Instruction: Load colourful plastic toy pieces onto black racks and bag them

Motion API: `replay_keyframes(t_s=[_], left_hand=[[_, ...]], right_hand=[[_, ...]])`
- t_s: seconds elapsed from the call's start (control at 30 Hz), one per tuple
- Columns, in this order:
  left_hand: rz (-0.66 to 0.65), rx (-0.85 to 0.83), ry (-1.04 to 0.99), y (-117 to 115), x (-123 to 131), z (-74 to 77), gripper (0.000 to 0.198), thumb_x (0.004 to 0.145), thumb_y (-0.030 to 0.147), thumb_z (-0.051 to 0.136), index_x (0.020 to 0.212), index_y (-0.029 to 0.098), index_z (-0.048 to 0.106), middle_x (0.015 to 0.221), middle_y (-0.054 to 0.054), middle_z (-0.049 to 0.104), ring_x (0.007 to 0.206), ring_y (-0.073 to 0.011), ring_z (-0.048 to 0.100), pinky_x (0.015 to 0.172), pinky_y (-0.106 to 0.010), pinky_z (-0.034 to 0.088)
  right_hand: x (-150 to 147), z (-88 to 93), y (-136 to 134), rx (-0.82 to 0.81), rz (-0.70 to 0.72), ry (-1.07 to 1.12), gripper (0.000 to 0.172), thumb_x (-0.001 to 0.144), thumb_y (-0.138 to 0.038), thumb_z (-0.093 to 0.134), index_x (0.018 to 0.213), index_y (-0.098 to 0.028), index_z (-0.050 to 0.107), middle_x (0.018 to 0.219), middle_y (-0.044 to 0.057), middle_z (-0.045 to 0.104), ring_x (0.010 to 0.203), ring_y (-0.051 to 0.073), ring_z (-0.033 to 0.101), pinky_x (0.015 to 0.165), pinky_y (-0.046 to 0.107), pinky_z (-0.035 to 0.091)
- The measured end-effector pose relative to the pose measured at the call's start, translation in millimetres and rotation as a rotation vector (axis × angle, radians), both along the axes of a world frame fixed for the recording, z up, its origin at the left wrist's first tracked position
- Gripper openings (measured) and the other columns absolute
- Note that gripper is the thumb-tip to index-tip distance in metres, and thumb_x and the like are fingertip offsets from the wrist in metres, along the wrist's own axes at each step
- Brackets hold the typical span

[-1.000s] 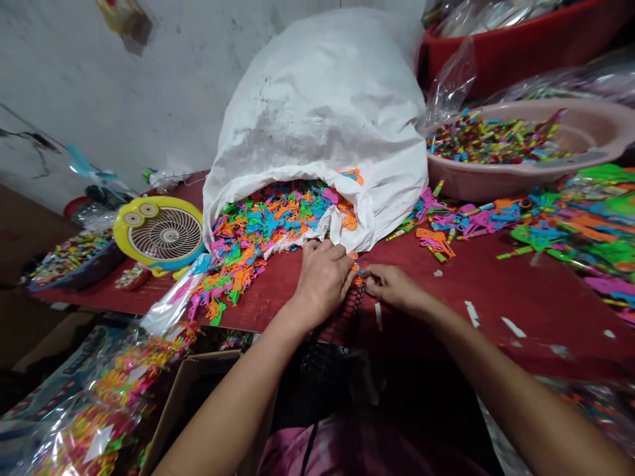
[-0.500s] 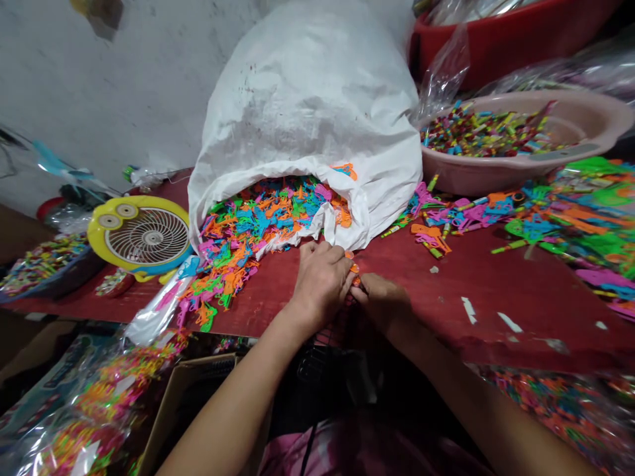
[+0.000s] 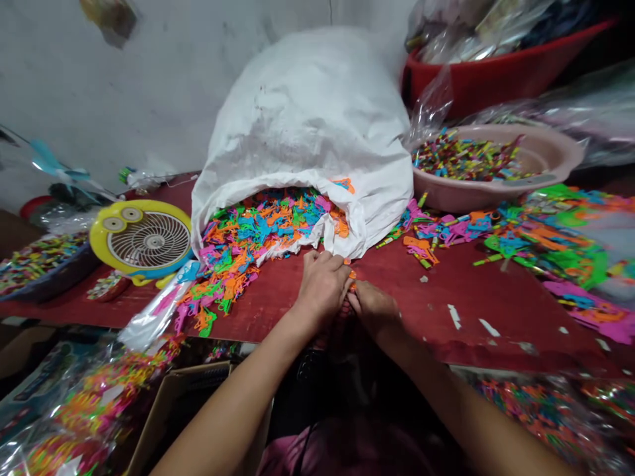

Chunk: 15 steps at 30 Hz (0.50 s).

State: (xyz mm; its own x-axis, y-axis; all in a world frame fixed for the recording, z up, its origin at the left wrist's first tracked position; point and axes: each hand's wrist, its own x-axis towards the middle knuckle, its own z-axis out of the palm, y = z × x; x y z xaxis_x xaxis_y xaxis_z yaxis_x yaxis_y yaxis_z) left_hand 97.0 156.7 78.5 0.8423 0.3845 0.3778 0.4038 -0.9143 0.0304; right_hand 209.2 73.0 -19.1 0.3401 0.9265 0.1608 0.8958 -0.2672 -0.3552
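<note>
At the near edge of the red table, my left hand is closed, with its fingers curled round a small orange plastic piece. My right hand meets it from the right, thumb and fingers pinched on the same piece. Most of the piece is hidden by the fingers, so its shape cannot be made out. Just beyond my hands, a big white sack lies with its mouth toward me. Small flat plastic toy guns in orange, green, blue and pink spill from it to the left.
A yellow fan stands left of the sack. On the right are a pink basin of small coloured parts, a red tub behind it and more loose plastic pieces. Paper scraps dot the red table. A cardboard box sits below.
The camera view has shifted slightly, showing more above the sack and on the right. Both hands stay together on the orange piece, with little visible movement.
</note>
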Motion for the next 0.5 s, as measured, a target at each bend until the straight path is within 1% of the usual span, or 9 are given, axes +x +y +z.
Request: replay_keyframes(t_s=[0.07,0.17,0.23,0.27,0.33,0.37,0.4,0.43,0.5], left_hand=[[0.011,0.011,-0.037,-4.7,-4.4,3.0,0.021,0.094,0.031,0.055,0.083,0.018,0.067,0.086,-0.005,0.066,0.089,-0.0226,0.053,0.083,-0.041,0.035],[0.000,0.045,-0.220,-13.4,-19.3,0.9,0.023,0.092,0.036,0.060,0.106,0.019,0.066,0.102,-0.007,0.067,0.098,-0.0231,0.055,0.089,-0.042,0.037],[0.081,0.043,-0.425,-15.5,-35.0,-10.1,0.025,0.091,0.033,0.060,0.113,0.020,0.064,0.108,-0.008,0.066,0.102,-0.0224,0.057,0.094,-0.043,0.038],[0.156,0.009,-0.525,-14.5,-43.3,-19.3,0.020,0.092,0.028,0.058,0.110,0.021,0.064,0.106,-0.008,0.066,0.101,-0.0216,0.058,0.094,-0.042,0.039],[0.312,-0.194,-0.657,-8.8,-57.3,-43.6,0.016,0.093,0.023,0.053,0.104,0.019,0.064,0.099,-0.007,0.066,0.097,-0.0199,0.060,0.090,-0.039,0.045],[0.331,-0.348,-0.666,-4.9,-61.6,-57.1,0.019,0.092,0.023,0.054,0.108,0.018,0.062,0.101,-0.008,0.065,0.096,-0.0194,0.062,0.087,-0.037,0.048],[0.303,-0.494,-0.643,-0.8,-63.5,-70.3,0.029,0.088,0.024,0.059,0.116,0.017,0.059,0.108,-0.010,0.064,0.099,-0.0199,0.063,0.088,-0.037,0.050],[0.242,-0.608,-0.601,3.1,-62.8,-82.1,0.048,0.082,0.027,0.067,0.127,0.017,0.054,0.121,-0.012,0.062,0.108,-0.0218,0.062,0.093,-0.039,0.050],[0.142,-0.779,-0.550,9.3,-54.6,-99.1,0.076,0.076,0.032,0.075,0.142,0.018,0.041,0.139,-0.014,0.053,0.122,-0.0240,0.057,0.102,-0.040,0.047]], right_hand=[[0.1,0.0,-2.2,-0.008,-0.007,0.020,0.028,0.097,-0.036,0.041,0.095,-0.019,0.063,0.090,0.008,0.069,0.079,0.019,0.061,0.064,0.028,0.035],[4.2,-1.3,-10.5,0.020,0.044,0.080,0.023,0.095,-0.034,0.045,0.098,-0.019,0.062,0.093,0.007,0.069,0.083,0.019,0.061,0.067,0.027,0.037],[13.6,-2.0,-21.6,0.077,0.106,0.152,0.021,0.094,-0.033,0.046,0.098,-0.019,0.061,0.093,0.007,0.068,0.084,0.019,0.061,0.071,0.027,0.039],[21.4,-2.0,-28.5,0.110,0.114,0.183,0.021,0.093,-0.033,0.047,0.099,-0.019,0.061,0.093,0.006,0.068,0.084,0.019,0.061,0.072,0.027,0.040],[44.1,-0.9,-42.5,0.171,0.055,0.214,0.023,0.093,-0.032,0.047,0.104,-0.019,0.061,0.096,0.006,0.068,0.084,0.019,0.062,0.074,0.028,0.042],[58.5,0.2,-48.5,0.193,-0.002,0.205,0.025,0.092,-0.033,0.046,0.106,-0.019,0.061,0.097,0.006,0.069,0.084,0.019,0.063,0.073,0.029,0.042],[74.0,1.5,-53.0,0.212,-0.057,0.180,0.026,0.092,-0.034,0.046,0.106,-0.019,0.062,0.100,0.006,0.069,0.085,0.020,0.063,0.074,0.030,0.043],[89.9,3.1,-55.7,0.217,-0.111,0.139,0.026,0.092,-0.035,0.047,0.104,-0.019,0.063,0.101,0.007,0.069,0.085,0.020,0.063,0.073,0.030,0.043],[119.3,6.2,-55.5,0.188,-0.223,0.035,0.025,0.090,-0.034,0.048,0.100,-0.019,0.065,0.101,0.009,0.068,0.082,0.021,0.062,0.069,0.031,0.042]])
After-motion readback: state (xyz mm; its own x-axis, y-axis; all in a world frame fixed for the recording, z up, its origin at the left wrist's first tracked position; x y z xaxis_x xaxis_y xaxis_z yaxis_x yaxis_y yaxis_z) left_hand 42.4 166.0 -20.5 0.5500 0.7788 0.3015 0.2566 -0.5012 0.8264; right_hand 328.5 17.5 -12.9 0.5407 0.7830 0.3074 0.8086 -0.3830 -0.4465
